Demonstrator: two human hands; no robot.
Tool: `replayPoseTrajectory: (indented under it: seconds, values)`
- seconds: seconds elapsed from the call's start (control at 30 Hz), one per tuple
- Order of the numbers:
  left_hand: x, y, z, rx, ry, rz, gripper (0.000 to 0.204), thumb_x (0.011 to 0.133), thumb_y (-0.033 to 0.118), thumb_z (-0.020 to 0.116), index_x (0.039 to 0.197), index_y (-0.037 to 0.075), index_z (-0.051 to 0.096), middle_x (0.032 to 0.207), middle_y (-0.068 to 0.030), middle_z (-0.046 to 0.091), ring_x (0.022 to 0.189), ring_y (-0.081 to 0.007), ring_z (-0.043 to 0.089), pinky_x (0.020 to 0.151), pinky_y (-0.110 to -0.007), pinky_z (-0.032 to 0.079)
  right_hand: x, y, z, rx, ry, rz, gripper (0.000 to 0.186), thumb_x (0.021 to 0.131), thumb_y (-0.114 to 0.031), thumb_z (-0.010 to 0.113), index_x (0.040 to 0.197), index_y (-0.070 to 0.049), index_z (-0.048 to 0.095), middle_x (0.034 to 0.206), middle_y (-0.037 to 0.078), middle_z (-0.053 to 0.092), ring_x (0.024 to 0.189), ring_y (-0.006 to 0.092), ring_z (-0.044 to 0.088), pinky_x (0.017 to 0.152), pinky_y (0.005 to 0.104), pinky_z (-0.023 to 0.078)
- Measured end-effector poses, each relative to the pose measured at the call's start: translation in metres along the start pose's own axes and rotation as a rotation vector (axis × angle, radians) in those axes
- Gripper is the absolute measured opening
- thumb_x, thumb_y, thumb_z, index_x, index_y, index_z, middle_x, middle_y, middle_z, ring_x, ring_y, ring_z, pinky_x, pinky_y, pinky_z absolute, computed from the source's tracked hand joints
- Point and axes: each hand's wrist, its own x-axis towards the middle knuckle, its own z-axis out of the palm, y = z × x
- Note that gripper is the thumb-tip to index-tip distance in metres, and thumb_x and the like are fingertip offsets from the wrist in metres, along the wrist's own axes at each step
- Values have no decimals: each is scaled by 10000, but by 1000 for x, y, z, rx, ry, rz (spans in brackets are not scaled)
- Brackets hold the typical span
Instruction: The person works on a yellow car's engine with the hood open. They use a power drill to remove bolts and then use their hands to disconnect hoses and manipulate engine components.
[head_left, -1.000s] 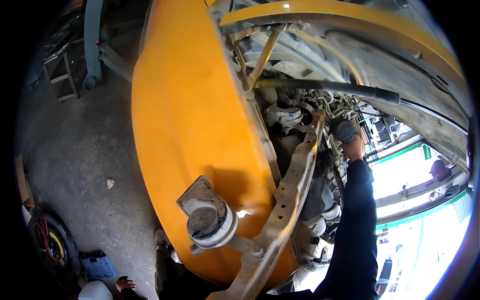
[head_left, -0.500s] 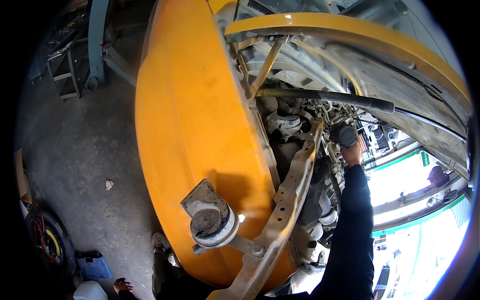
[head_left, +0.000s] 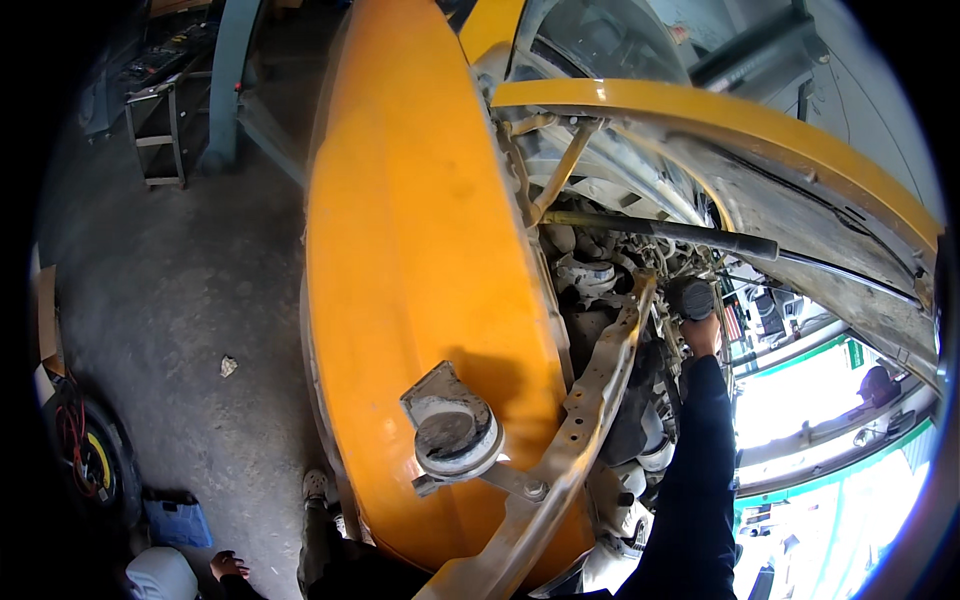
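My right arm in a dark sleeve reaches into the engine bay of an orange car. The right hand [head_left: 703, 336] is closed at the near side of a dark, round-ended object [head_left: 692, 298]; its exact kind is hard to make out. Around it lie hoses and grimy engine parts [head_left: 588, 275]. At the lower left, my left hand [head_left: 229, 565] hangs with fingers apart and nothing in them, beside a white plastic container [head_left: 163, 575]. A round, dirty horn [head_left: 458, 440] sits on a bracket bolted to the bare metal crossmember [head_left: 590, 400] in front of me.
The orange fender [head_left: 430, 230] fills the middle. Above the bay, the raised hood [head_left: 760, 110] stands with a dark strut [head_left: 690, 235] beneath it. On the floor at left are a wheel [head_left: 105, 465], a blue case [head_left: 178, 520] and a scrap [head_left: 228, 366]. A metal stand [head_left: 155, 140] is farther back.
The view has shifted, so the car sits a little lower and farther right. My right hand keeps its place at the dark object; the left still hangs free.
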Motion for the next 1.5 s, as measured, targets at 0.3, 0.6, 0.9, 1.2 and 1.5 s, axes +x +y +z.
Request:
replayPoseTrajectory:
  seconds: [0.3, 0.6, 0.9, 1.2, 1.5]
  values:
    - [-10, -22, -10, -124, -33, -78, 263, 888, -52, 520, 1116, 28, 626, 745, -241, 663, 452, -368, 648, 328, -475, 489, -7, -13, -3, -47, -37, 5, 415, 758, -313, 722, 1078, -51, 761, 1108, 247, 734, 1083, 424, 695, 929, 500, 549]
    - [-11, -26, 2, -150, -49, -89, 219, 940, 1, 451, 1073, 15, 624, 717, -258, 641, 409, -358, 599, 311, -464, 452, -14, -10, -14, -154, -1, -123, 327, 777, -260, 736, 1023, -45, 768, 1025, 259, 738, 1016, 442, 707, 883, 519, 564]
    - [-6, -19, 4, -226, -25, -128, 184, 909, 35, 492, 1034, 7, 623, 718, -315, 614, 417, -427, 570, 336, -532, 454, -1, 30, -50, -131, 90, -302, 325, 723, -291, 822, 950, -62, 777, 946, 214, 755, 949, 414, 724, 831, 497, 571]
    - [-11, 44, 22, -182, -256, -44, 291, 872, 102, 518, 1135, 26, 620, 919, -431, 619, 700, -597, 649, 490, -667, 515, -86, 115, -141, 235, 358, -405, 301, 783, -153, 776, 1054, -41, 710, 957, 154, 751, 899, 304, 745, 761, 413, 586]
    - [-36, 112, 62, 462, -748, 405, 310, 959, 167, 615, 1258, 155, 695, 1053, -155, 739, 739, -324, 693, 563, -467, 581, -395, 90, -322, 627, 498, -491, 324, 867, -33, 714, 1179, 56, 712, 1198, 153, 743, 1015, 274, 740, 916, 346, 582]
